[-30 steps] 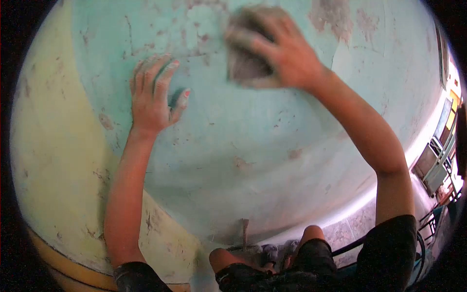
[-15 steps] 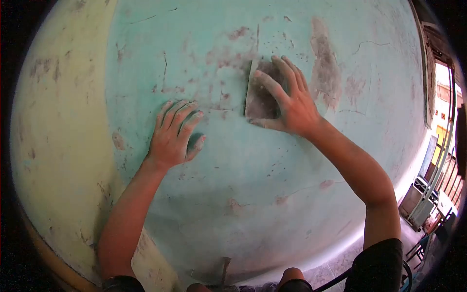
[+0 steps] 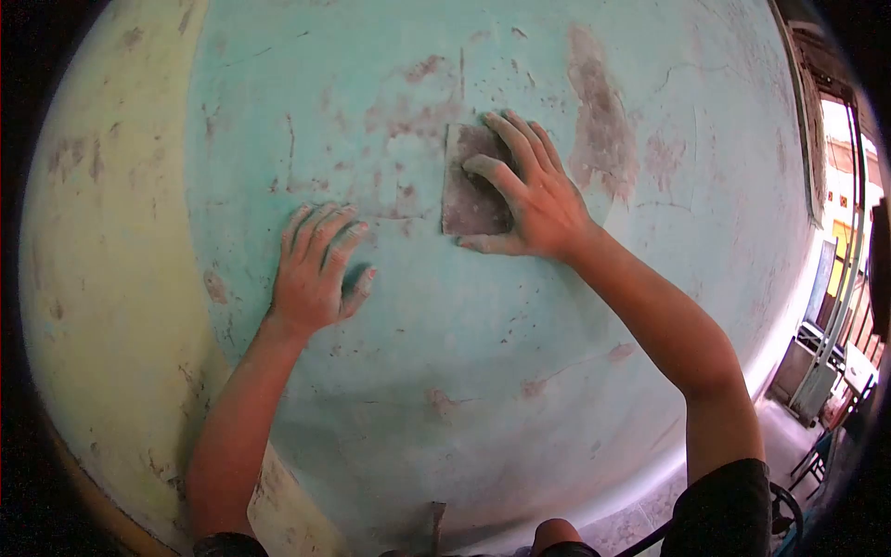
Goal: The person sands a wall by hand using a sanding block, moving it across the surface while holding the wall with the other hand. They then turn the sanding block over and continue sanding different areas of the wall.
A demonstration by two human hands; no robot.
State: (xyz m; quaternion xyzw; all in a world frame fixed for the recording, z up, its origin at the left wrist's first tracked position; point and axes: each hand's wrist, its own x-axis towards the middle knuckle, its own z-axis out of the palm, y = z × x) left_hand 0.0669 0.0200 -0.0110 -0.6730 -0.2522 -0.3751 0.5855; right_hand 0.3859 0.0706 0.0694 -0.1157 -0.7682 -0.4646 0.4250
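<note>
Against the worn green wall [image 3: 445,316], my right hand [image 3: 534,200] presses a dark, roughly rectangular sheet [image 3: 471,209]. Its fingers are spread over the sheet's right part, with the thumb near the lower edge, and the sheet's left side shows. My left hand [image 3: 314,269] rests on the wall further left and a little lower, fingers apart, holding nothing. Pale dust coats the fingertips of both hands. Around the sheet the wall has brownish bare patches [image 3: 603,121] and thin cracks.
A yellow wall section [image 3: 111,241] runs down the left side. At the right edge are a window frame [image 3: 806,121], poles and a grey box-like object [image 3: 813,392]. The person's knee [image 3: 555,534] and a strip of floor [image 3: 640,520] show at the bottom.
The view has shifted slightly, so the wall marks sit further left. My right hand and the sheet have moved slightly right relative to the marks. Both hands keep their spread poses.
</note>
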